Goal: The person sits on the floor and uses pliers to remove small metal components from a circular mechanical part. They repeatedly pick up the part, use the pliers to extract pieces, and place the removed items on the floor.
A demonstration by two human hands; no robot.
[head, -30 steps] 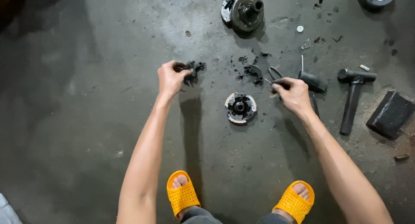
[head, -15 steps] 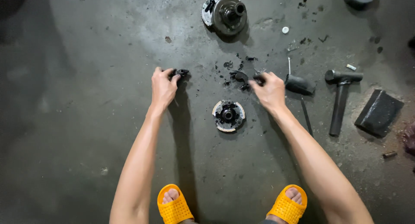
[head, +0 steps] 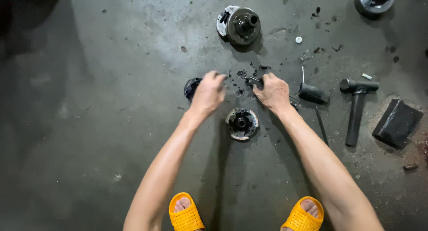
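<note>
Here the right hand (head: 273, 92) grips a dark tool (head: 253, 81).

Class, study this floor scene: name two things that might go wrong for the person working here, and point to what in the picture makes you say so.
1. The feet wear open yellow sandals close to the round metal part and the hammer; a dropped or rolled piece might hurt bare toes.
2. Small dark fragments lie scattered around the left hand and right hand; bare fingers could be nicked, and small bits may be lost on the dark floor.
</note>
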